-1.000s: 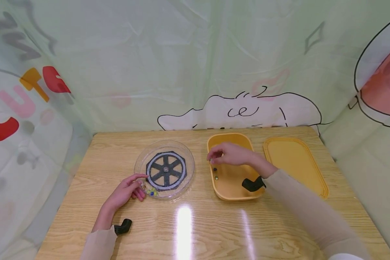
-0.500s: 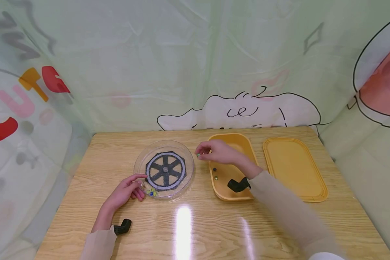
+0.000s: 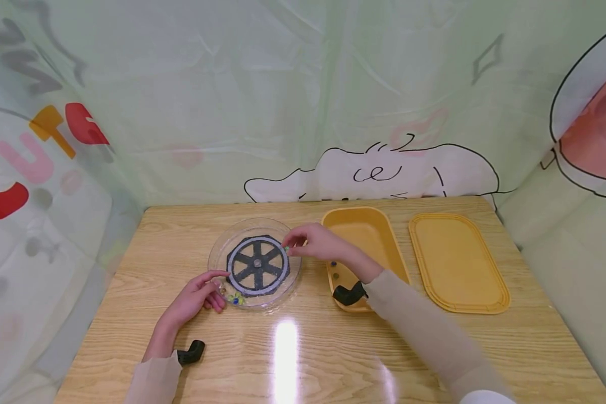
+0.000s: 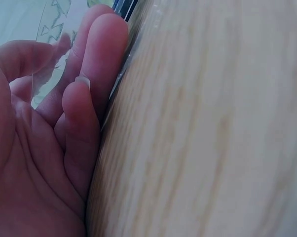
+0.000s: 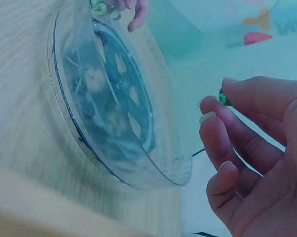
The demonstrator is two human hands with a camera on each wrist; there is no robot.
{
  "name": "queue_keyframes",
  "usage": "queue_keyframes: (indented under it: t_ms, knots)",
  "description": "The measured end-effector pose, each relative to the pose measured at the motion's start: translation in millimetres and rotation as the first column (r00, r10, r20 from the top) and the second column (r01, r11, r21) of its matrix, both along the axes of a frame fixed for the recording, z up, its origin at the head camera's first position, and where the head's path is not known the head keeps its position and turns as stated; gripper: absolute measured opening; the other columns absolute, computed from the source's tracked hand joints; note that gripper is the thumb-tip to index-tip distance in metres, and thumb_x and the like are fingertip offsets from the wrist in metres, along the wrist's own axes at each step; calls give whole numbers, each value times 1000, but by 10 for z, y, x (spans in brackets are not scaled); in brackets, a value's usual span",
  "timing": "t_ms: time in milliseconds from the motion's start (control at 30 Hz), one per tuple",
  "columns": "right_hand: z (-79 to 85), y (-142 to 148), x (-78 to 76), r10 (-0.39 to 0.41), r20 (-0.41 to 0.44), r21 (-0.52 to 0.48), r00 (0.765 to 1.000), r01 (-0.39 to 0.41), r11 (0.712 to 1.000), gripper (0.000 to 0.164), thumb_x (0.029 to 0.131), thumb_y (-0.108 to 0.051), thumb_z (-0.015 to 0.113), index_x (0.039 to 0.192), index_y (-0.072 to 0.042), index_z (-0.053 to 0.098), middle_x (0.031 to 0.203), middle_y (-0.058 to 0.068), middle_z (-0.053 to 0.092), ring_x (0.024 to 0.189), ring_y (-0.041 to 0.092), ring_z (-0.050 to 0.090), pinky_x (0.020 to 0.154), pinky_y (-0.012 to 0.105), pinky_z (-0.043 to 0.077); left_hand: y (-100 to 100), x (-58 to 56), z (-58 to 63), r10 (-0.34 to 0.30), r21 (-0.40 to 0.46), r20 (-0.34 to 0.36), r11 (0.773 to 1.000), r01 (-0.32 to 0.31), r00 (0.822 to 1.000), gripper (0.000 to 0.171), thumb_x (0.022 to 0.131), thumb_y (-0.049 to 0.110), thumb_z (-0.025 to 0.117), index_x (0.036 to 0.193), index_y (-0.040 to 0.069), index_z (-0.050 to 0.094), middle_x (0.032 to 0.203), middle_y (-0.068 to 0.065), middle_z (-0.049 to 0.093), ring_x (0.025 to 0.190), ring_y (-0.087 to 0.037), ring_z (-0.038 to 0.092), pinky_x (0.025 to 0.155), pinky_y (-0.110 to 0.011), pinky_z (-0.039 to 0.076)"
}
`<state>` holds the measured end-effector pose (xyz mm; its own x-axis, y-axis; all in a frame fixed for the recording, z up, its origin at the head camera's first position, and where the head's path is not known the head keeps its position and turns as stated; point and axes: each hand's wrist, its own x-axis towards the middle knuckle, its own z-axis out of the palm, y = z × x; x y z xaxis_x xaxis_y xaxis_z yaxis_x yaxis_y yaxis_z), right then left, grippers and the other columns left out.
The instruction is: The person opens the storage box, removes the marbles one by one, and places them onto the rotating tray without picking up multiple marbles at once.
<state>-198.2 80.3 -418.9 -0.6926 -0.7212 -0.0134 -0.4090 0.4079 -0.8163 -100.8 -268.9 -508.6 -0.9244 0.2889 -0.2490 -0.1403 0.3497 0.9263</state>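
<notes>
1. Right hand (image 3: 310, 240): thumb and forefinger pinch a small green marble (image 5: 224, 98) between their tips; the other fingers are bent and hold nothing
2. Position of the green marble: raised over the right side of the clear round dish (image 3: 256, 224), apart from it in the right wrist view
3. Left hand (image 3: 198, 294): fingers curled at the near-left edge of the clear round dish, gripping its thin wall, with one digit reaching over the rim
4. Marble cluster (image 3: 236, 299): yellow-green and blue pieces inside the clear round dish, just beside the left hand
5. Black wheel shape (image 3: 258, 278): six spokes and a pale ring, seen within the dish's outline; whether it lies on or under the floor of the dish cannot be told
6. Deep yellow tray (image 3: 371, 247): to the right of the dish, under the right forearm, with two dark marbles (image 3: 334, 264) along its left side
7. Flat yellow tray (image 3: 459, 264): just right of the deep one, on the same wood-grained table (image 3: 222, 365)
8. Pale green backdrop (image 3: 207, 112): behind the table, printed with coloured letters and black cartoon outlines
</notes>
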Motion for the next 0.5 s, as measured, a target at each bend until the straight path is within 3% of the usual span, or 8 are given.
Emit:
queue_keyframes:
  t_ms: [500]
  knots:
    - [-106, -136, 39, -19, 43, 26, 999, 18, 1000, 19, 92, -9, 72, 110, -2, 71, 93, -3, 68, 87, 15, 61, 80, 28, 51, 5, 6, -3, 2, -8, 0, 1000, -2, 1000, 35, 109, 24, 42, 138, 9, 53, 83, -15, 70, 69, -29, 69, 62, -29, 50]
